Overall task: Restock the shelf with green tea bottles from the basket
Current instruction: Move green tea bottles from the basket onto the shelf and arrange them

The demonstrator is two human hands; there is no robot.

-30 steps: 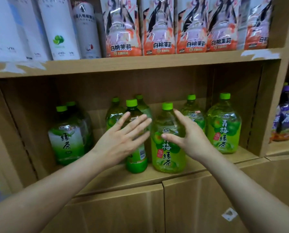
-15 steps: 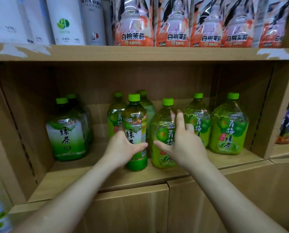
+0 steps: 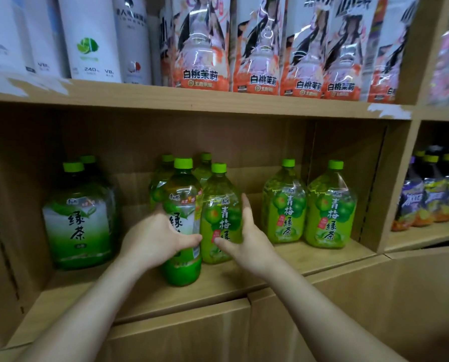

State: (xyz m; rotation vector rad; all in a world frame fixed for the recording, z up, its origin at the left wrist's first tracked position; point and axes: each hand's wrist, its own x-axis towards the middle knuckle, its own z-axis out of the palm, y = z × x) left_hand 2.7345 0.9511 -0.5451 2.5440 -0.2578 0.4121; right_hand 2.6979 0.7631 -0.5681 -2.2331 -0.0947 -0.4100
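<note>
A: Which step is this?

B: Arranging, I'd judge. The left hand (image 3: 155,239) is wrapped around the front green tea bottle (image 3: 183,220) at mid-label, thumb across the front, the other fingers hidden behind it. That bottle stands upright near the front edge of the shelf (image 3: 218,286).

A: And the other hand?

B: The right hand (image 3: 249,244) lies flat against the plum green tea bottle (image 3: 222,218) at three o'clock of the first, the two bottles touching. Its fingers are straight and close together along the bottle's side, thumb on the label: pressing, not clasping.

A: Where is the rest of the stock?

B: A wide bottle (image 3: 78,218) at nine o'clock, well apart; two plum bottles (image 3: 308,205) at three o'clock, with a gap between. No basket in view.

A: Next move?

B: Probably sliding the pair into line, keeping both upright, then turning back to the basket.
</note>
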